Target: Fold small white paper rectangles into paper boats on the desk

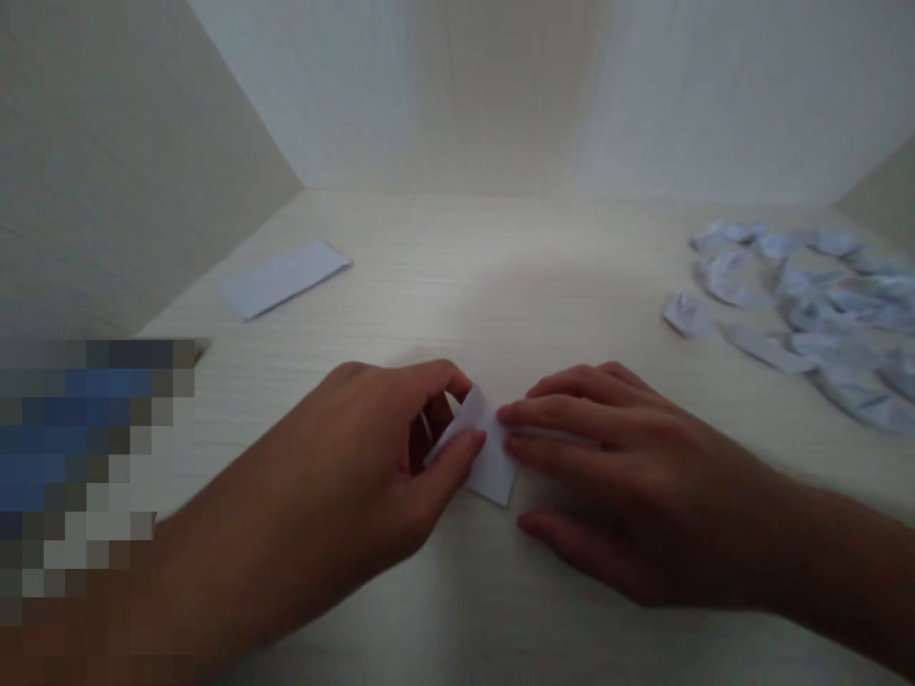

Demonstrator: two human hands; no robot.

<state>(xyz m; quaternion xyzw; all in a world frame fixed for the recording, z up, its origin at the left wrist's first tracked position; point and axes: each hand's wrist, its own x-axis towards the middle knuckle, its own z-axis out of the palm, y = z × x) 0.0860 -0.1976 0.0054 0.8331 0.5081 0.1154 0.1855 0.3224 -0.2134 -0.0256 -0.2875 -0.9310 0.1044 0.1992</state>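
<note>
A small piece of folded white paper (493, 467) lies on the pale table between my hands, with one flap raised at its left side. My left hand (400, 457) pinches that flap between thumb and fingers. From the right, my right hand (621, 467) reaches over with its fingers stretched out, the fingertips resting on the paper's right edge. Its thumb is spread away from the other fingers, near the table. Part of the paper is hidden under the right fingers.
At the back left lies a flat stack of white paper strips (286, 279). Many folded paper pieces (822, 305) spread over the right side, slightly blurred. White walls (515, 105) stand behind the table (429, 238). A pixelated patch covers the lower left.
</note>
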